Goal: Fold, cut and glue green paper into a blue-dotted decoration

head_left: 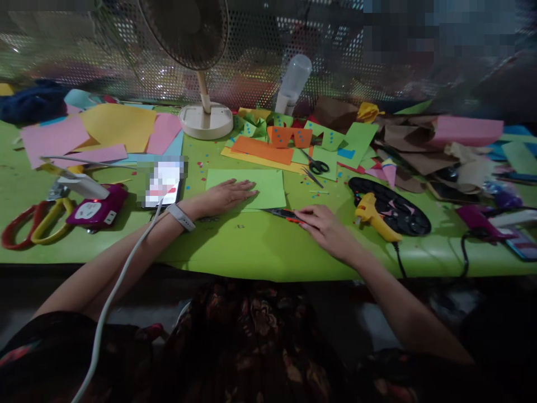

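My left hand [230, 195] lies flat on a light green sheet of paper [271, 187], fingers stretched toward its middle. A watch with a pale strap circles that wrist. In my right hand [321, 226] is a slim black and orange-red cutter knife [283, 213], pinched between the fingers. Its tip points left, along the near edge of the green sheet. Whether the blade touches the paper, I cannot tell. Just beyond the sheet are black-handled scissors [318, 166] and folded orange paper with blue dots [289, 137].
A yellow glue gun [377, 218] rests on a black palette [409, 210] at right. To the left are a phone [165, 184], a purple power adapter [98, 208] and large scissors [37, 224]. A fan [205, 120] stands behind; a white cable [126, 268] crosses my left forearm.
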`<state>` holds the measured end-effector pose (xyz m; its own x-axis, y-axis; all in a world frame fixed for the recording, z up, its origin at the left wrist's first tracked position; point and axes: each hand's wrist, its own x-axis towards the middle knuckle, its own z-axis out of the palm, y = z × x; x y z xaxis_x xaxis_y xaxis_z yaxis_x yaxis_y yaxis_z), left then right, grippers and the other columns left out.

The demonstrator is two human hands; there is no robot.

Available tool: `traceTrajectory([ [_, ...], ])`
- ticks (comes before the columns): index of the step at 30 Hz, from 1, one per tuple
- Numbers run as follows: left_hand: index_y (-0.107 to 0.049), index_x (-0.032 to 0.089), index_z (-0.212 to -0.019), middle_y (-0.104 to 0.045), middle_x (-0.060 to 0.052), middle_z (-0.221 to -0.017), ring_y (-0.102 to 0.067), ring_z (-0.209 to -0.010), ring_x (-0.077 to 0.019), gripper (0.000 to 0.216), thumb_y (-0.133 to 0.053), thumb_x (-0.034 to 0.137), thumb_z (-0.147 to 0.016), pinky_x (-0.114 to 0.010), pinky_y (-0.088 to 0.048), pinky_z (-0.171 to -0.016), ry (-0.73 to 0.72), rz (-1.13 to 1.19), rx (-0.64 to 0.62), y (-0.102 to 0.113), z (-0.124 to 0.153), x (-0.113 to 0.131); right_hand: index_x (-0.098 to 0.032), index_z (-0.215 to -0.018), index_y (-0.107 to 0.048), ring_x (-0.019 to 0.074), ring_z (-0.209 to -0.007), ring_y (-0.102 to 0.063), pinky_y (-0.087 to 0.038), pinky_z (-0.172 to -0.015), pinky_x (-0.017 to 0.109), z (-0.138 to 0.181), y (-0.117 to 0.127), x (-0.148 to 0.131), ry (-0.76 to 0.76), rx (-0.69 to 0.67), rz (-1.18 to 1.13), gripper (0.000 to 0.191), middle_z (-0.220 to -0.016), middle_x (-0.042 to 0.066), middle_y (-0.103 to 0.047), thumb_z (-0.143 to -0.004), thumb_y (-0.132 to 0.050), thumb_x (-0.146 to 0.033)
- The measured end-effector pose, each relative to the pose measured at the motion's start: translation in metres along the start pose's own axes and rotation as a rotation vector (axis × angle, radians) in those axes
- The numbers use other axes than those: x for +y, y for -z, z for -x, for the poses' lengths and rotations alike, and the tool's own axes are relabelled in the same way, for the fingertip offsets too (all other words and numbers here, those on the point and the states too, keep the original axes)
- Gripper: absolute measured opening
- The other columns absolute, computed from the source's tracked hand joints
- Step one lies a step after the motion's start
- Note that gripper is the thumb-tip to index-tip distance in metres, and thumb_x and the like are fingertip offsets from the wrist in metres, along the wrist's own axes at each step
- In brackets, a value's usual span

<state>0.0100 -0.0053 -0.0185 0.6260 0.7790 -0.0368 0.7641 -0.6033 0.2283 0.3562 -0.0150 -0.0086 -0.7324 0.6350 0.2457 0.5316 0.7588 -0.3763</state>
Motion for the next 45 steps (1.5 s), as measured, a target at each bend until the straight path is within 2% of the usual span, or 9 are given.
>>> traceTrajectory([
  [11,-0.036,0.024,-0.152,-0.026,-0.004,-0.162,-0.021,-0.15,-0.0175,0.051,-0.025,0.022,-0.103,-0.042,-0.014,-0.122,-0.007,-0.002,-0.001,0.0,-0.001,0.001,-0.028,-0.129,-0.063,0.0279,-0.108,-0.059,-0.052,-0.094,0.049,-0.006,-0.005,-0.009,0.01,-0.012,-0.009,0.038,-0.114,0.011,-0.063,-0.098,-0.044,-0.022],
  [23,-0.038,0.022,-0.151,-0.027,-0.004,-0.162,-0.021,-0.15,-0.017,0.049,-0.024,0.028,-0.104,-0.04,-0.014,-0.122,0.016,0.008,0.003,0.0,-0.001,0.002,-0.027,-0.131,-0.063,0.0283,-0.108,-0.058,-0.051,-0.094,0.049,-0.013,-0.011,-0.014,0.018,-0.018,-0.026,0.039,-0.114,0.012,-0.063,-0.097,-0.044,-0.02],
  [29,-0.037,0.023,-0.152,-0.026,-0.005,-0.162,-0.02,-0.15,-0.0179,0.048,-0.024,0.028,-0.105,-0.039,-0.013,-0.122,-0.01,0.033,0.014,-0.003,-0.001,-0.001,-0.018,-0.128,-0.065,0.0287,-0.107,-0.057,-0.051,-0.093,0.048,-0.02,-0.019,-0.02,0.06,0.008,-0.014,0.037,-0.113,0.015,-0.063,-0.096,-0.046,-0.016],
  [34,-0.039,0.027,-0.15,-0.029,-0.004,-0.162,-0.022,-0.15,-0.0191,0.047,-0.029,0.028,-0.104,-0.043,-0.014,-0.122,-0.024,0.096,0.047,-0.006,-0.002,-0.005,-0.021,-0.13,-0.063,0.0288,-0.105,-0.057,-0.052,-0.09,0.049,-0.018,-0.02,-0.019,0.063,0.018,-0.019,0.039,-0.114,0.015,-0.063,-0.096,-0.047,-0.015],
  [36,-0.043,0.024,-0.148,-0.034,-0.007,-0.16,-0.028,-0.148,-0.0206,0.046,-0.033,0.03,-0.103,-0.044,-0.019,-0.121,-0.043,0.182,0.11,-0.006,-0.002,-0.009,-0.021,-0.13,-0.064,0.029,-0.105,-0.057,-0.052,-0.09,0.049,-0.017,-0.02,-0.019,0.06,0.024,-0.009,0.039,-0.113,0.015,-0.063,-0.096,-0.047,-0.015],
  [38,-0.054,0.021,-0.14,-0.044,-0.011,-0.154,-0.039,-0.142,-0.0232,0.044,-0.041,0.034,-0.1,-0.045,-0.029,-0.117,-0.053,0.26,0.206,-0.004,-0.002,-0.014,-0.019,-0.129,-0.064,0.0289,-0.104,-0.057,-0.052,-0.09,0.049,-0.016,-0.021,-0.018,0.064,0.017,-0.003,0.037,-0.113,0.016,-0.063,-0.096,-0.047,-0.015],
  [41,-0.071,0.025,-0.119,-0.063,-0.012,-0.13,-0.055,-0.121,-0.0247,0.033,-0.052,0.034,-0.094,-0.044,-0.042,-0.106,-0.041,0.278,0.28,0.0,0.001,-0.02,-0.014,-0.127,-0.065,0.0289,-0.104,-0.056,-0.051,-0.091,0.048,-0.017,-0.021,-0.018,0.071,0.008,0.002,0.036,-0.113,0.017,-0.063,-0.096,-0.047,-0.016],
  [43,-0.074,0.029,-0.113,-0.067,-0.011,-0.113,-0.058,-0.109,-0.024,0.03,-0.053,0.033,-0.092,-0.044,-0.045,-0.101,-0.035,0.259,0.274,0.004,0.003,-0.021,-0.014,-0.127,-0.065,0.0288,-0.105,-0.056,-0.051,-0.092,0.048,-0.019,-0.022,-0.018,0.073,0.01,-0.002,0.036,-0.113,0.017,-0.063,-0.097,-0.046,-0.016],
  [45,-0.075,0.029,-0.113,-0.066,-0.011,-0.105,-0.058,-0.103,-0.0237,0.031,-0.052,0.032,-0.092,-0.043,-0.046,-0.097,-0.043,0.245,0.271,0.006,0.004,-0.019,-0.015,-0.128,-0.064,0.0288,-0.106,-0.056,-0.051,-0.093,0.048,-0.022,-0.023,-0.02,0.072,0.011,-0.012,0.036,-0.115,0.017,-0.062,-0.097,-0.046,-0.016],
])
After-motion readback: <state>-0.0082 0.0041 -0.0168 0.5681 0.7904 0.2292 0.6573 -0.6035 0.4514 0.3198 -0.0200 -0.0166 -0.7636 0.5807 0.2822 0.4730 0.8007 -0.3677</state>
